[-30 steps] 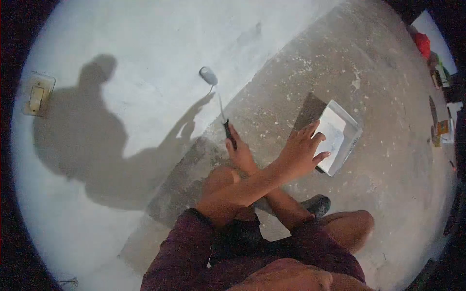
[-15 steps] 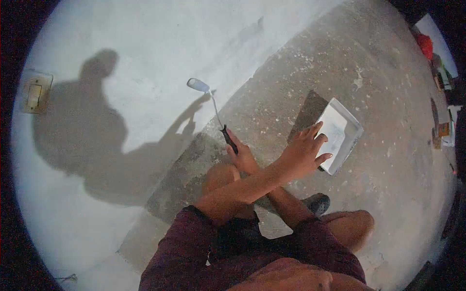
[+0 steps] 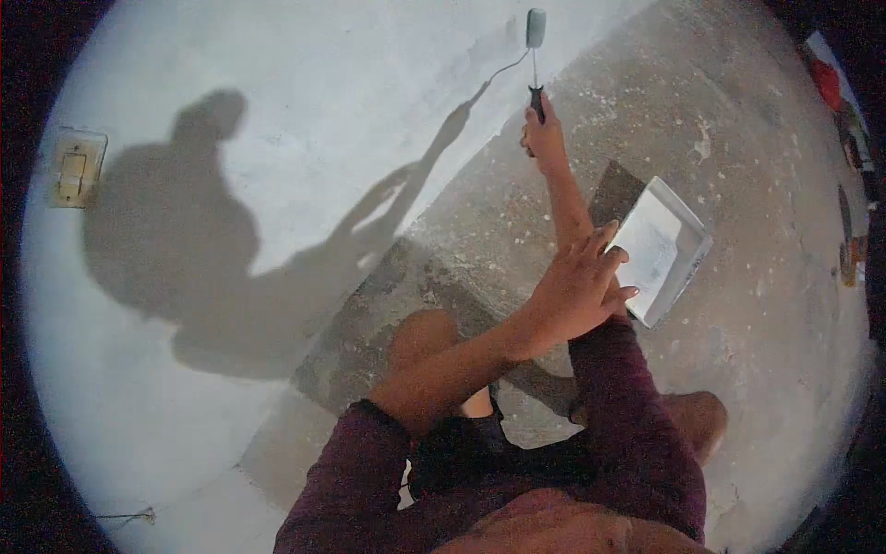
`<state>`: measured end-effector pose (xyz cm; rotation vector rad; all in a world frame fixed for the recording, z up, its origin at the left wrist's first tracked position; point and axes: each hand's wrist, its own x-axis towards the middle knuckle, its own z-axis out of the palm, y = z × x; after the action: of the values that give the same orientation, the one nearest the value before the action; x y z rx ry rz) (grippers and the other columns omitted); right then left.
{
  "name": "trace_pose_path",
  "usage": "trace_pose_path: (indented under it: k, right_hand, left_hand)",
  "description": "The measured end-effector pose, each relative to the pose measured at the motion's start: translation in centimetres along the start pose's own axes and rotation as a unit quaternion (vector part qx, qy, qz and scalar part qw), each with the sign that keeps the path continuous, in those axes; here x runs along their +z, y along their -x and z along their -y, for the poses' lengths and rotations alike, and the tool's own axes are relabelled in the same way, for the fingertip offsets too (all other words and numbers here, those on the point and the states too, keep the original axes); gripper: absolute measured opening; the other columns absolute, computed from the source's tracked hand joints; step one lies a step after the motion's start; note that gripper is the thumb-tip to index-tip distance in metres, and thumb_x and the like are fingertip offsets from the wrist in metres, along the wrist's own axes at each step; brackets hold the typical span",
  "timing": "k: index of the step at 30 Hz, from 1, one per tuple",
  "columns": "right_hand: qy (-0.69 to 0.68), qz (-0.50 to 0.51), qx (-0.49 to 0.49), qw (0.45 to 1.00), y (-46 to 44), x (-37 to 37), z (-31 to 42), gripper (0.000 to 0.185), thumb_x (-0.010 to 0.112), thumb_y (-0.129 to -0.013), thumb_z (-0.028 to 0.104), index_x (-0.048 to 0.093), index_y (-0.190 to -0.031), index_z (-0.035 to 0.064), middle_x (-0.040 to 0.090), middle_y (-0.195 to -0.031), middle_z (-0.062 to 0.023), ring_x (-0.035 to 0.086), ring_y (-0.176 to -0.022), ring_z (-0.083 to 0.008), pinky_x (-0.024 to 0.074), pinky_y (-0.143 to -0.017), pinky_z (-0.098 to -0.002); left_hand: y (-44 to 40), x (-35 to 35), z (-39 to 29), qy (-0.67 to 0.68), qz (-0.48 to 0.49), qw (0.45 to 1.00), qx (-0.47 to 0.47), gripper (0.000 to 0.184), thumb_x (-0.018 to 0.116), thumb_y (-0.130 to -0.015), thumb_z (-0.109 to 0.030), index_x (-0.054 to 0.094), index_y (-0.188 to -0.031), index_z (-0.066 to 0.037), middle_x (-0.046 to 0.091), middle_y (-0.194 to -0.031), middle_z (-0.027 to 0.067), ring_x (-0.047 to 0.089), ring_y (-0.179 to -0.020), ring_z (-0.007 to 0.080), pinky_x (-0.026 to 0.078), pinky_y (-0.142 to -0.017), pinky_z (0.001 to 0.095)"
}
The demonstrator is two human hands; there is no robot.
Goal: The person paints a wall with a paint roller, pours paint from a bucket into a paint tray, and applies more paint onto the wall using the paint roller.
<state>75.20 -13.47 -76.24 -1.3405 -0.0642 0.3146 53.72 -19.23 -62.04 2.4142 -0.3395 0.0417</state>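
My right hand is wrapped around the black handle of a small paint roller, reaching forward past my left arm. The roller head is at or very close to the white wall, up at the top of the view; contact is hard to tell. My left hand crosses over my right arm and grips the left edge of a white paint tray, with fingers over its rim. Pale paint shows inside the tray. A dark shadow beside it suggests it is tilted or raised off the floor.
The white wall fills the left side, with a switch plate and my shadow on it. Below runs a grey, paint-speckled concrete floor. My bent knees are close beneath my arms. Several items, one red, lie at the far right.
My right hand has swung the roller up and to the right along the wall, its head now pointing upward. The left hand and tray have shifted only slightly in view.
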Motion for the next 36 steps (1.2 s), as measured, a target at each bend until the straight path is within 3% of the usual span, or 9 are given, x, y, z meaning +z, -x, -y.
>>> trace_pose_path:
  k: [5,10,15,17,21,23,26,32,36]
  right_hand:
    - [0.179,-0.029,-0.159,0.97,-0.5,-0.5,-8.7,0.054,0.051,-0.094,0.019,0.032,-0.144,0.0092,0.058,-0.078,-0.0069,0.054,-0.052,-0.0162,0.0461,-0.048,-0.0311]
    - [0.222,0.021,-0.103,0.969,13.7,5.1,-9.8,0.054,0.052,-0.091,0.012,0.034,-0.142,0.0078,0.05,-0.132,-0.0232,0.051,-0.121,-0.0334,0.0389,-0.102,-0.0384]
    - [0.223,-0.038,-0.077,0.971,6.3,3.5,-9.8,0.05,0.049,-0.094,0.015,0.036,-0.142,0.0109,0.062,-0.112,-0.0179,0.064,-0.096,-0.0286,0.0509,-0.081,-0.0385]
    - [0.141,0.006,0.112,0.984,4.1,1.5,-2.1,0.051,0.047,-0.095,0.02,0.033,-0.144,0.0169,0.064,-0.107,-0.0214,0.066,-0.086,-0.0378,0.0516,-0.076,-0.0431]
    - [0.197,0.016,0.035,0.98,5.0,2.2,-7.8,0.054,0.048,-0.094,0.02,0.032,-0.145,0.0171,0.063,-0.113,-0.0202,0.063,-0.098,-0.0366,0.0487,-0.085,-0.0456]
    - [0.285,-0.038,-0.25,0.925,9.9,4.1,-11.3,0.052,0.051,-0.094,0.017,0.035,-0.143,0.0124,0.059,-0.119,-0.0169,0.063,-0.092,-0.0229,0.0513,-0.076,-0.0345]
    - [0.182,0.054,-0.058,0.98,11.5,3.8,-9.3,0.053,0.052,-0.094,0.018,0.035,-0.144,0.0128,0.045,-0.139,-0.0212,0.056,-0.113,-0.028,0.045,-0.093,-0.0358]
    - [0.109,0.012,0.051,0.993,4.1,0.6,-3.4,0.05,0.048,-0.095,0.019,0.035,-0.143,0.0137,0.05,-0.071,-0.0028,0.049,-0.053,-0.0096,0.0443,-0.042,-0.0278]
    - [0.222,0.053,-0.16,0.96,12.1,3.3,-11.7,0.053,0.046,-0.094,0.013,0.032,-0.145,0.0111,0.058,-0.116,-0.017,0.061,-0.098,-0.0283,0.048,-0.085,-0.0377]
  left_hand:
    - [-0.1,0.0,0.0,0.043,0.012,0.999,-0.01,0.044,0.063,-0.087,-0.037,0.052,-0.116,-0.006,0.035,-0.142,0.0242,0.042,-0.124,0.0436,0.037,-0.099,0.0524]
    - [-0.7,1.5,0.7,0.014,0.038,0.999,-0.006,0.045,0.062,-0.087,-0.04,0.052,-0.116,-0.007,0.036,-0.141,0.0239,0.044,-0.123,0.0428,0.037,-0.099,0.0524]
    - [-0.3,2.0,1.0,0.025,0.04,0.999,-0.018,0.046,0.063,-0.086,-0.04,0.052,-0.116,-0.007,0.038,-0.139,0.0239,0.045,-0.122,0.0427,0.036,-0.101,0.0528]
    - [-0.6,2.0,1.4,0.058,0.023,0.998,0.008,0.046,0.062,-0.086,-0.04,0.051,-0.117,-0.008,0.038,-0.14,0.0236,0.045,-0.122,0.0426,0.037,-0.1,0.0531]
    - [-1.0,1.8,1.5,0.034,0.041,0.999,0.014,0.046,0.063,-0.085,-0.04,0.051,-0.116,-0.008,0.038,-0.139,0.0242,0.045,-0.122,0.0426,0.036,-0.1,0.0535]
    - [-1.2,1.8,1.4,0.034,0.046,0.998,-0.005,0.046,0.064,-0.085,-0.039,0.052,-0.116,-0.007,0.038,-0.139,0.025,0.044,-0.123,0.0434,0.035,-0.101,0.0542]
    - [-1.0,2.6,1.7,0.032,0.043,0.999,0.0,0.044,0.064,-0.085,-0.038,0.053,-0.114,-0.007,0.038,-0.139,0.0257,0.044,-0.123,0.043,0.036,-0.101,0.0541]
    - [-0.5,2.5,1.5,0.037,0.023,0.999,0.015,0.042,0.062,-0.086,-0.039,0.054,-0.113,-0.007,0.04,-0.137,0.0252,0.044,-0.124,0.0423,0.036,-0.1,0.0521]
    - [-0.8,2.5,1.3,0.018,0.021,0.999,0.017,0.043,0.063,-0.086,-0.038,0.054,-0.113,-0.006,0.039,-0.137,0.0251,0.044,-0.123,0.0423,0.036,-0.101,0.0525]
